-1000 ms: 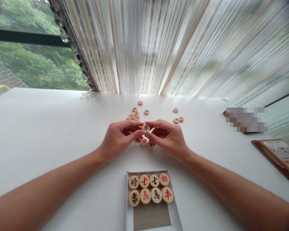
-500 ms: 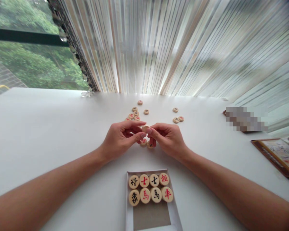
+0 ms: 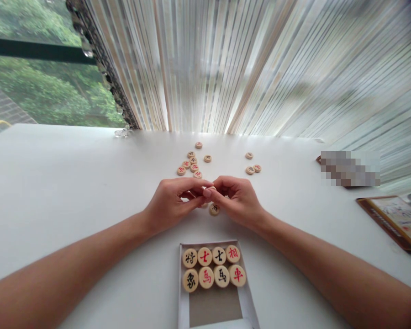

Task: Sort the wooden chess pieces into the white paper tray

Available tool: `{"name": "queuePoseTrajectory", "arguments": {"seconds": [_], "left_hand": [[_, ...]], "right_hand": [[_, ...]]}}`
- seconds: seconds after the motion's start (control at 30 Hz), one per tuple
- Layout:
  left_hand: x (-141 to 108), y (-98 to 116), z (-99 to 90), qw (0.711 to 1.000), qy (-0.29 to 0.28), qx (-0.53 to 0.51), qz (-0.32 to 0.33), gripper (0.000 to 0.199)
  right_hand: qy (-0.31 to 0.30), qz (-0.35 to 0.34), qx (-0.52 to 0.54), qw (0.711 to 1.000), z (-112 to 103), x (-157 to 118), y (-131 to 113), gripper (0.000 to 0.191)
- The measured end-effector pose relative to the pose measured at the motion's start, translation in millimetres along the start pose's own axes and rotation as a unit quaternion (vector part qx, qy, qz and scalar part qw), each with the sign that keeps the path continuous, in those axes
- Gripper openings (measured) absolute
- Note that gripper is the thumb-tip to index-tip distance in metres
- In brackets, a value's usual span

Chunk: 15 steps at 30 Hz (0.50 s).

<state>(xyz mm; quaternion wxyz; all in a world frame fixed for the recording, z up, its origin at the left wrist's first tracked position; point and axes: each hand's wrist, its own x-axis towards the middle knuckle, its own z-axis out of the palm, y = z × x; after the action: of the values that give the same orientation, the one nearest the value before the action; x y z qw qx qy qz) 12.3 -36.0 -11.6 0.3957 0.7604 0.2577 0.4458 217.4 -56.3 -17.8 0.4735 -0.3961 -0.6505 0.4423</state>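
My left hand (image 3: 174, 197) and my right hand (image 3: 238, 197) meet above the table. Their thumbs and fingertips are closed on one wooden xiangqi piece (image 3: 211, 188), which the fingers mostly cover. Just below them on the table lies a piece with a black character (image 3: 214, 209), partly beside another piece that my left fingers hide. Nearer to me is a shallow box (image 3: 215, 307). Two rows of pieces lie in its far part, face up, with red and black characters. The brown floor of the box shows in its near part.
Several loose pieces (image 3: 194, 167) lie scattered beyond my hands. A small group (image 3: 250, 170) sits farther right. A brown-edged card or booklet (image 3: 393, 221) rests at the right, near a blurred-out object (image 3: 345, 170). Striped string curtains (image 3: 205, 68) hang behind the white table (image 3: 89, 183).
My hands have drawn together, left fingertips now reaching the piece that my right hand held. The piece is more covered. The pieces in the box have not moved.
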Motion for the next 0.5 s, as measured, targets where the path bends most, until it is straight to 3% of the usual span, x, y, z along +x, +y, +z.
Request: {"name": "queuePoseTrajectory", "arguments": {"seconds": [0.2,0.5], "left_hand": [[0,2,-0.7,1.0,-0.005,-0.013,-0.008,0.024],[2,2,-0.6,0.995,0.019,-0.084,-0.05,0.033]], "right_hand": [[0.009,-0.026,-0.039,0.999,-2,1,-10,0.042],[-0.021,-0.029,0.027,0.999,-6,0,-8,0.028]]}}
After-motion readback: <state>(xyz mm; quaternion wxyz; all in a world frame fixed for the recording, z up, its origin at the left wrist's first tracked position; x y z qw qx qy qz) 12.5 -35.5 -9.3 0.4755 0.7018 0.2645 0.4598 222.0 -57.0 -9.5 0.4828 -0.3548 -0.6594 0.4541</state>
